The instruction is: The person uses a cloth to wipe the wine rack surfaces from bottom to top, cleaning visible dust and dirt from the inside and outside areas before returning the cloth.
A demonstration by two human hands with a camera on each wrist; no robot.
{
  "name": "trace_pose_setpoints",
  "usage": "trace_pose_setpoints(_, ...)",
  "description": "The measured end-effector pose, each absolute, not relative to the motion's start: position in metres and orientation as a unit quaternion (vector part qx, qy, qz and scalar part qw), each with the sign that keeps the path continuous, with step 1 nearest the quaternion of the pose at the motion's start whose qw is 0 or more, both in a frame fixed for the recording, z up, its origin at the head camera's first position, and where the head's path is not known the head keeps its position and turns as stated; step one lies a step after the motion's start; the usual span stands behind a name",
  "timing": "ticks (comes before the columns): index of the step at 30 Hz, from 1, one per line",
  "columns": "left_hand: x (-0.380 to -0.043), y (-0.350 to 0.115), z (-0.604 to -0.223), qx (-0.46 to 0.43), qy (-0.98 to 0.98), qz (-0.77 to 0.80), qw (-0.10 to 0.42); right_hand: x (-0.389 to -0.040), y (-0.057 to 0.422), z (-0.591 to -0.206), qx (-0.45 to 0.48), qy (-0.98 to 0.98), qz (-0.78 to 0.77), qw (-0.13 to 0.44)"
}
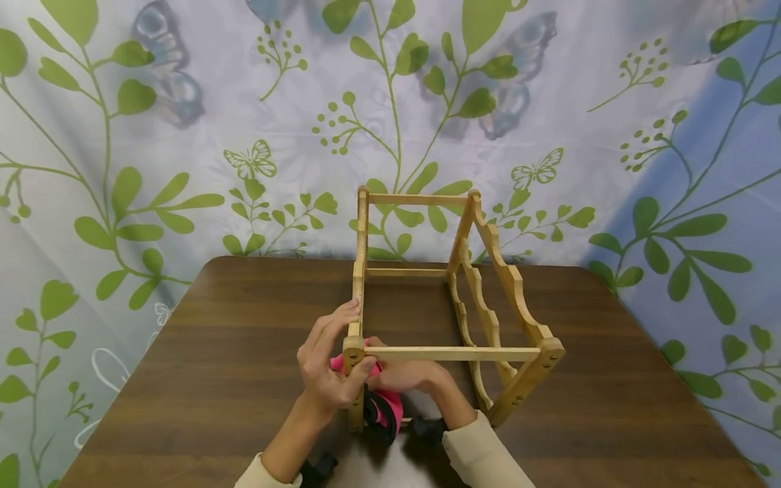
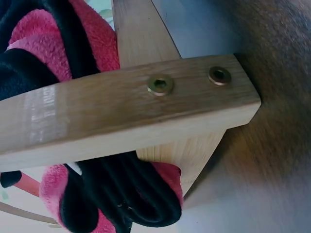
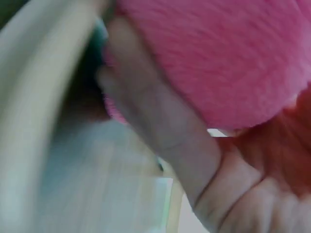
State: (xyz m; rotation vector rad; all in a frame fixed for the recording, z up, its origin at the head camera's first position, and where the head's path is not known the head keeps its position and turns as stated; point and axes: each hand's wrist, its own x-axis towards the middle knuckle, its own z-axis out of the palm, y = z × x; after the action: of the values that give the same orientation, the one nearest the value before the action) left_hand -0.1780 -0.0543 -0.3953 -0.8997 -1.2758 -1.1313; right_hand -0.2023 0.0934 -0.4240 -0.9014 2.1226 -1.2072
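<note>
A light wooden rack with wavy side rails stands on the table. My left hand grips its near left corner, the thumb lying across the front. Inside the frame, beside that corner, my right hand holds a fuzzy pink cloth with black edging. In the left wrist view the cloth shows on both sides of a wooden bar with two bolts. The right wrist view has the cloth bunched against the palm and fingers of my right hand; some fingertips are hidden.
The dark brown wooden table extends to both sides of the rack. Behind it hangs a pale curtain printed with green leaves and butterflies. Bolts hold the rack's corner posts.
</note>
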Motion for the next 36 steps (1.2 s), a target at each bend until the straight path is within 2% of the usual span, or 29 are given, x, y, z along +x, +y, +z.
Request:
trace_pose_setpoints(5, -0.177, -0.054, -0.396, -0.383, -0.544, -0.488, 0.566, -0.203, 0.093, -0.435, -0.264, 0.812, -0.476, 0.210)
trace_pose_setpoints(12, -0.177, -0.055, -0.395, -0.386, -0.543, -0.489, 0.563, -0.216, 0.086, -0.445, -0.216, 0.884, -0.408, 0.076)
trace_pose_setpoints(21, -0.179, -0.056, -0.398, -0.385, -0.554, -0.488, 0.554, -0.194, 0.080, -0.436, -0.169, 0.901, -0.390, -0.091)
trace_pose_setpoints(29, -0.182, -0.059, -0.397, -0.382, -0.567, -0.472, 0.557, -0.170, 0.085, -0.431, -0.170, 0.918, -0.319, -0.163)
trace_pose_setpoints(36, -0.183, -0.061, -0.395, -0.375, -0.564, -0.478, 0.560, -0.138, 0.098, -0.421, -0.190, 0.931, -0.251, -0.183)
